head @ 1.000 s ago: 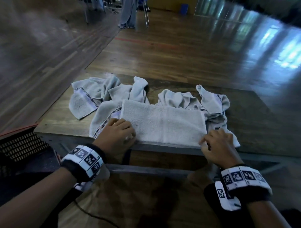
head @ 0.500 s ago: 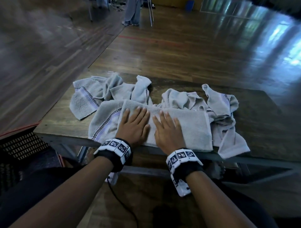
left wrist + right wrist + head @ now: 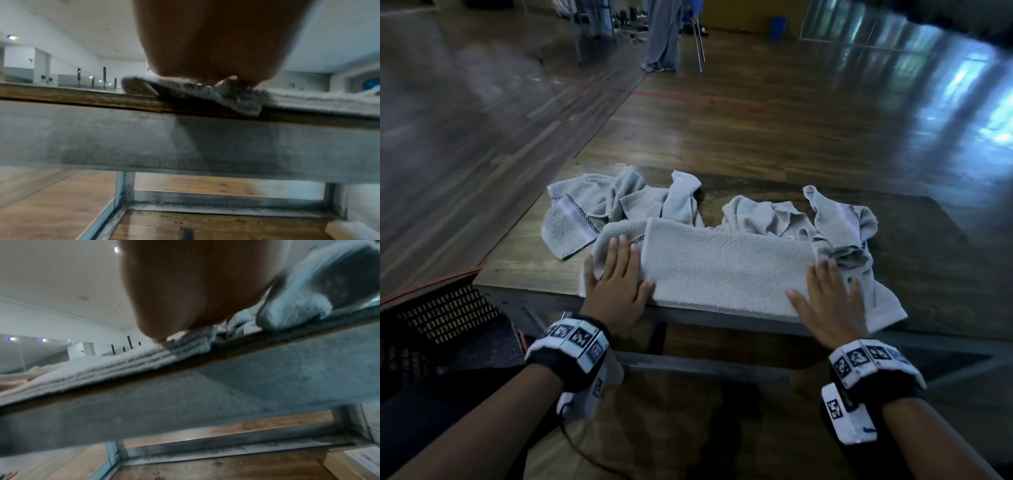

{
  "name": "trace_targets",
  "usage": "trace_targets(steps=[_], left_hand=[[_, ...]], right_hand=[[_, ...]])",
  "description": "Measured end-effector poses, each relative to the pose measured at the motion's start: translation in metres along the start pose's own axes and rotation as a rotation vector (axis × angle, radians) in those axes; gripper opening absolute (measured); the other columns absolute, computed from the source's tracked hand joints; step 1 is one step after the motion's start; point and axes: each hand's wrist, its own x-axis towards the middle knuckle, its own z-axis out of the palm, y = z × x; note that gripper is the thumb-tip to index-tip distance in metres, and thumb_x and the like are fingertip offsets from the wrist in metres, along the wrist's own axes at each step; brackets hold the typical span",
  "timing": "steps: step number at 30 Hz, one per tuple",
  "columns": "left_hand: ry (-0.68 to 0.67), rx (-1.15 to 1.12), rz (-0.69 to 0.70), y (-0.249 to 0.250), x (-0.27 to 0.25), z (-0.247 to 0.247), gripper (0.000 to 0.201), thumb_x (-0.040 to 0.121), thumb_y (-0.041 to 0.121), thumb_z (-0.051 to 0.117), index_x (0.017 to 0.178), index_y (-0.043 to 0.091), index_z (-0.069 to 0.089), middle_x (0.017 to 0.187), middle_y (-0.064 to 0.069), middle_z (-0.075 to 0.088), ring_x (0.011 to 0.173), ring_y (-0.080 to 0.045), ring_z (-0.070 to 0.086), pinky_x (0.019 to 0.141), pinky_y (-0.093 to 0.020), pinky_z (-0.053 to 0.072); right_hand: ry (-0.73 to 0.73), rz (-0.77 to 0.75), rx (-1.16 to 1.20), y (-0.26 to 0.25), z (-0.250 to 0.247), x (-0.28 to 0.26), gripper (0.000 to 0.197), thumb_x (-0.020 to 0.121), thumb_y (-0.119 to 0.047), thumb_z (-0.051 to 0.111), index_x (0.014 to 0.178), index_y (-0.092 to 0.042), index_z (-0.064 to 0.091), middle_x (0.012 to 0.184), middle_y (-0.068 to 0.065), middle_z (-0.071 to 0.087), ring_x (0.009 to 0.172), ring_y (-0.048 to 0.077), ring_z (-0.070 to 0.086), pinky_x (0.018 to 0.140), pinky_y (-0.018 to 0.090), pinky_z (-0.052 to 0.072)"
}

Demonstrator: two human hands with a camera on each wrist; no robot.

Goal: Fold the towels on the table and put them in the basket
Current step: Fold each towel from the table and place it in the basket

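Left hand [image 3: 207, 39] and right hand [image 3: 191, 287]: in both wrist views the palm heel fills the top of the frame, fingers hidden, picture blurred. Basket [image 3: 438, 318]: cut off by the head view's left edge, interior dark and unreadable. Standing person [image 3: 662, 37]: legs only, cut by the top edge.

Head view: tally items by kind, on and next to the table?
Folded towel: 1
Unfolded towels, left and right heaps: at least 2, exact count unclear
Basket: 1
Table: 1
Hands, left and right, flat on towel: 2
Total: at least 7
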Motion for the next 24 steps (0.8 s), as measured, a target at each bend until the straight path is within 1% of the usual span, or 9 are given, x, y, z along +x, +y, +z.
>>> trace_targets(steps=[2,4,6,9,12,15,17,21,24], left_hand=[[0.044,-0.129,-0.063,-0.004,-0.011,-0.012,0.059,0.093,0.043,0.04,0.143,0.016,0.026,0.153,-0.012,0.02,0.143,-0.024,0.012,0.114,-0.049,0.009],[0.112,-0.258,-0.071,-0.006,-0.016,-0.025,0.037,0.089,0.036,0.052,0.121,0.018,0.052,0.123,-0.007,0.055,0.119,-0.026,0.046,0.102,-0.047,0.032],[0.093,-0.378,-0.081,-0.006,-0.015,-0.033,0.016,0.088,0.031,0.056,0.098,0.019,0.061,0.093,0.001,0.066,0.094,-0.024,0.061,0.087,-0.041,0.046],[-0.012,-0.455,-0.122,-0.006,-0.011,-0.034,0.013,0.087,0.027,0.058,0.084,0.017,0.066,0.088,-0.002,0.069,0.088,-0.023,0.063,0.079,-0.036,0.049],[-0.117,-0.451,-0.157,-0.009,-0.005,-0.028,0.018,0.087,0.029,0.059,0.089,0.014,0.069,0.096,-0.006,0.07,0.094,-0.023,0.062,0.079,-0.03,0.045],[-0.165,-0.448,-0.163,-0.011,0.0,-0.024,0.023,0.083,0.038,0.062,0.078,0.016,0.063,0.079,-0.003,0.063,0.081,-0.021,0.059,0.068,-0.03,0.04],[-0.191,-0.473,-0.157,-0.009,0.002,-0.025,0.027,0.081,0.039,0.065,0.071,0.016,0.059,0.07,0.0,0.058,0.071,-0.018,0.055,0.063,-0.029,0.038],[-0.233,-0.528,-0.189,-0.007,0.004,-0.03,0.034,0.078,0.031,0.067,0.053,0.017,0.047,0.056,0.002,0.051,0.062,-0.016,0.051,0.059,-0.027,0.036],[-0.257,-0.586,-0.207,-0.004,0.004,-0.034,0.028,0.076,0.028,0.066,0.059,0.015,0.049,0.06,-0.002,0.052,0.059,-0.016,0.049,0.06,-0.029,0.04]], right_hand=[[0.077,-0.004,0.017,-0.008,-0.016,0.005,0.078,0.089,-0.064,0.007,0.149,-0.013,0.007,0.159,0.007,-0.006,0.145,0.019,-0.013,0.114,0.048,-0.01],[0.18,-0.053,0.07,-0.028,-0.035,0.015,0.07,0.092,-0.06,0.018,0.146,-0.015,0.02,0.158,0.008,0.011,0.146,0.022,0.0,0.114,0.051,-0.007],[0.251,-0.119,0.19,-0.057,-0.054,0.029,0.059,0.093,-0.054,0.031,0.139,-0.018,0.034,0.151,0.007,0.029,0.142,0.023,0.014,0.114,0.054,0.001],[0.265,-0.189,0.365,-0.112,-0.074,0.05,0.046,0.092,-0.048,0.041,0.129,-0.022,0.047,0.137,0.006,0.046,0.133,0.023,0.029,0.112,0.054,0.011],[0.19,-0.297,0.35,-0.162,-0.084,0.065,0.04,0.092,-0.045,0.041,0.128,-0.027,0.048,0.138,0.0,0.048,0.134,0.02,0.029,0.112,0.053,0.003],[0.078,-0.393,0.342,-0.197,-0.092,0.078,0.04,0.094,-0.041,0.042,0.133,-0.029,0.043,0.143,0.0,0.043,0.138,0.021,0.023,0.111,0.052,-0.001],[0.009,-0.41,0.328,-0.211,-0.097,0.084,0.042,0.096,-0.038,0.042,0.136,-0.028,0.04,0.144,0.002,0.042,0.139,0.024,0.022,0.112,0.053,0.004],[-0.108,-0.427,0.275,-0.224,-0.096,0.095,0.041,0.094,-0.035,0.046,0.134,-0.026,0.043,0.133,0.006,0.053,0.131,0.027,0.037,0.113,0.051,0.016],[-0.107,-0.422,0.256,-0.225,-0.097,0.1,0.033,0.09,-0.04,0.054,0.121,-0.029,0.054,0.123,0.002,0.06,0.124,0.025,0.044,0.109,0.044,0.014]])
